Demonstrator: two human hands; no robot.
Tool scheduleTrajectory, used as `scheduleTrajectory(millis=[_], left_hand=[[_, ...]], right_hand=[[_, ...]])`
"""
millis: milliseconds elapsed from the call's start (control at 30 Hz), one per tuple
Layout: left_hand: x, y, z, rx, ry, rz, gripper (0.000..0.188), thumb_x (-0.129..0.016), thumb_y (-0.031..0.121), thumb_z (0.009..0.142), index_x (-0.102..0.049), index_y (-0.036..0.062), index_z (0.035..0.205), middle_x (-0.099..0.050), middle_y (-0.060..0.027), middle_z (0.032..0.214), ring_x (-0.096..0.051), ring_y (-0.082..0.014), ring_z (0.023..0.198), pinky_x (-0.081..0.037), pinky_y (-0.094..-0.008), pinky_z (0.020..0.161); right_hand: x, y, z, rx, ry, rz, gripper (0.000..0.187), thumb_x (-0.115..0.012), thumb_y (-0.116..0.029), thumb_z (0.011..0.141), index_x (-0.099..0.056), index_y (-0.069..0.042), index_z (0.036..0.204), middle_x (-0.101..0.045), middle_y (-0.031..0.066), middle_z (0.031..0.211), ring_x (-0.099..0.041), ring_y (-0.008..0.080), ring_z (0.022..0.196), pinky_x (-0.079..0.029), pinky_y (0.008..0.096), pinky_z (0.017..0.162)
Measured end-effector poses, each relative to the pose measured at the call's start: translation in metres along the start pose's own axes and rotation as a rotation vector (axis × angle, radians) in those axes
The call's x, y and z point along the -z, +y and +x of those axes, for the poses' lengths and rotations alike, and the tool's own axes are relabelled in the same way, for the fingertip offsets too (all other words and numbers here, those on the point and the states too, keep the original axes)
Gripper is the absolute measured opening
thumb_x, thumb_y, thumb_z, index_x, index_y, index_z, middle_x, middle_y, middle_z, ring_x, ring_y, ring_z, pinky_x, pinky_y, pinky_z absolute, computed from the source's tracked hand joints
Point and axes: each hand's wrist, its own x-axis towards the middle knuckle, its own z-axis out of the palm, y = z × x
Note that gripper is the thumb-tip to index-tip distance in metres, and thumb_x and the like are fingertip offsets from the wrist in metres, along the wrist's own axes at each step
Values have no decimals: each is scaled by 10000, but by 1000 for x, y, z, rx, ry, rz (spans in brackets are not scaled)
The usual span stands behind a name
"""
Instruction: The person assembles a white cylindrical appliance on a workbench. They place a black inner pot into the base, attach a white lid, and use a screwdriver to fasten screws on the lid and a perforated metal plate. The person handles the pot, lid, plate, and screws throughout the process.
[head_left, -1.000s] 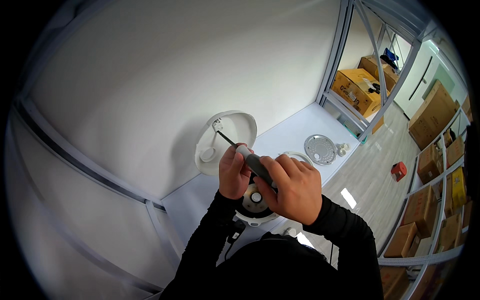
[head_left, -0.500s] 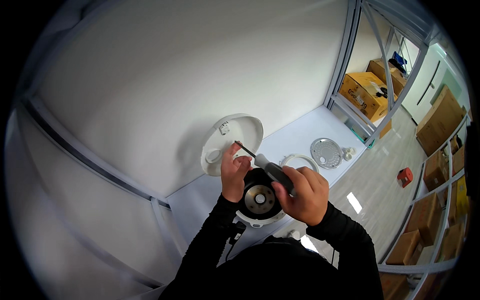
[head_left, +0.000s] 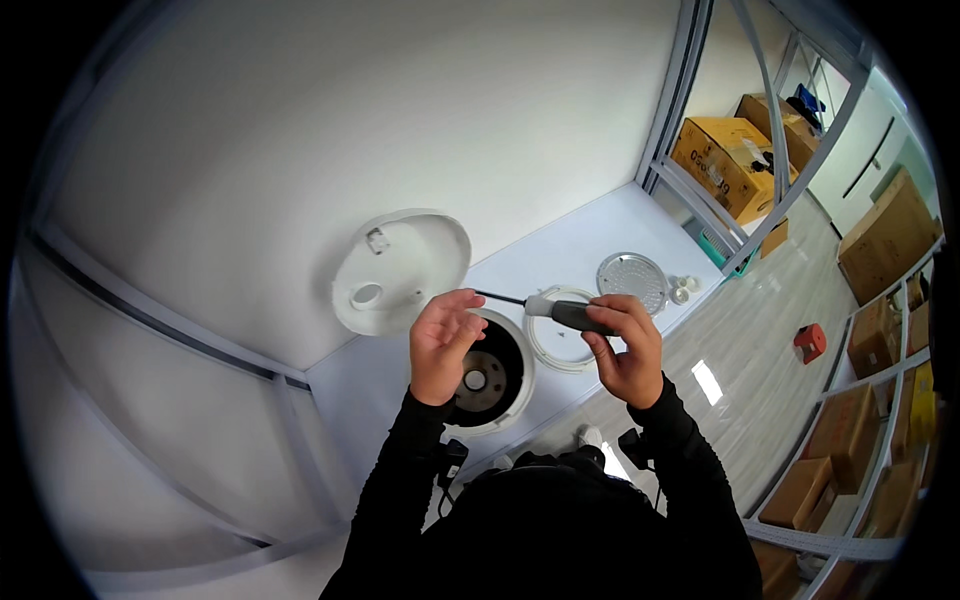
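Note:
In my right hand (head_left: 630, 350) is a screwdriver (head_left: 575, 316) with a grey and black handle, its thin dark shaft pointing left. My left hand (head_left: 440, 340) is at the screwdriver's tip, fingers loosely bent and thumb apart; whether a small part sits there is too small to tell. Below the hands stands a white rice cooker body (head_left: 528, 385) with a dark inside and a round metal plate (head_left: 476, 380) at its bottom. A white oval cover (head_left: 400, 270) with a round hole leans against the wall behind it.
On the white table (head_left: 560, 245) lie a white ring-shaped part (head_left: 548, 355), a perforated metal disc (head_left: 632, 282) and small white parts (head_left: 685, 288). Cardboard boxes (head_left: 735, 165) stand beyond the frame at the right. A red object (head_left: 810, 343) is on the floor, near shelves of boxes (head_left: 842, 440).
The screwdriver has swung from a slant to nearly level. My right hand has turned and moved up, with its grip now nearer the handle's end. The view has shifted, showing the cooker further left.

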Motion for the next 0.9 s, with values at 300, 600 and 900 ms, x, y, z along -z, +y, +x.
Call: scheduleTrajectory(millis=[300, 600, 900], left_hand=[[-93, -60, 3, 159, 69, 255, 209, -704, 103, 967, -660, 1, 1144, -707, -49, 1002, -630, -97, 835, -505, -253, 756], [-140, -203, 0, 68, 168, 1336, 227, -764, 128, 833, -695, 113, 1049, -693, -52, 990, -655, -309, 910, -534, -437, 784], [-141, -252, -5, 201, 289, 1551, 225, -764, 183, 843, -723, 143, 1061, -632, -70, 1023, -626, -317, 998, -517, -469, 801]], right_hand=[[107, 139, -15, -197, 313, 430, 594, -640, 58, 925, -370, -32, 1446, -538, 208, 1292, -688, 278, 965, -588, 354, 808], [120, 195, -56, -433, -438, 339, 625, -639, 34, 882, -455, -30, 1477, -646, 202, 1242, -686, 301, 1052, -535, 371, 924], [144, 192, -37, -528, -491, 364, 401, -749, -73, 877, -616, -6, 1248, -681, 125, 978, -635, 207, 857, -523, 325, 790]])
